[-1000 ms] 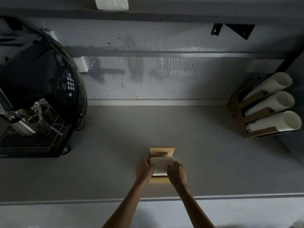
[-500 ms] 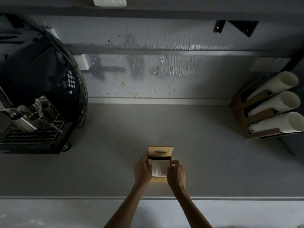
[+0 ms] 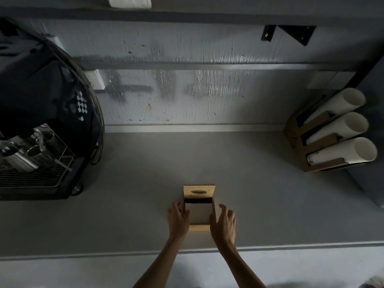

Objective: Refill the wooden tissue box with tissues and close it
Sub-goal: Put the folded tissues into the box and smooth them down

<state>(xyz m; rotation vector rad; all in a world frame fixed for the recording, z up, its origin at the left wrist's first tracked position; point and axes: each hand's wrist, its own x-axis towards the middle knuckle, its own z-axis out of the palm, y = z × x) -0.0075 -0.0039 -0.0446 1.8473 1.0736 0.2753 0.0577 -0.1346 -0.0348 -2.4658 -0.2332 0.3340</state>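
The wooden tissue box [image 3: 199, 227] sits on the grey counter, near its front edge. Its lid [image 3: 199, 191], with an oval slot, stands upright at the far side, so the box is open. A pale stack of tissues [image 3: 199, 213] lies inside, below the rim. My left hand [image 3: 178, 218] rests against the box's left wall, fingers curled on it. My right hand [image 3: 223, 221] is at the right wall, thumb on the rim and the other fingers spread out away from the box.
A black coffee machine [image 3: 41, 125] with a metal drip grate fills the left side. A brown holder with three stacks of white cups [image 3: 336, 138] leans at the right wall. The counter's front edge [image 3: 291, 247] runs just behind my wrists.
The tissues went from sitting high between my hands down into the box. My hands have slid from on top of the stack to the box's outer sides, and the right fingers have spread.
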